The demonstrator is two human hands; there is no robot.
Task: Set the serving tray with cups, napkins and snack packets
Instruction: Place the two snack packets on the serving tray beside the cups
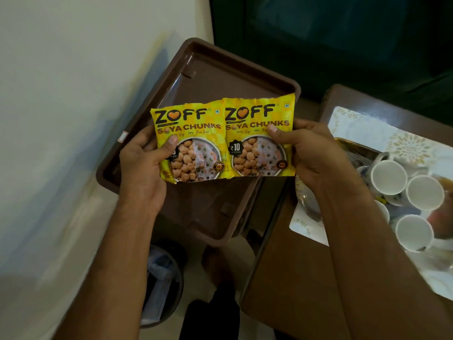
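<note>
Two joined yellow snack packets (223, 138), printed "ZOFF Soya Chunks", hang in the air above a brown serving tray (208, 69). My left hand (144, 168) pinches the left packet with its thumb on the front. My right hand (311, 153) pinches the right packet the same way. The tray's floor shows nothing lying on it. Several white cups (389, 177) stand clustered on a table at the right. I see no napkins.
A brown table (294, 266) at the right carries a white patterned mat (411, 146) under the cups and a woven basket (353, 146). A bin (161, 285) stands on the floor below the tray. A pale wall fills the left.
</note>
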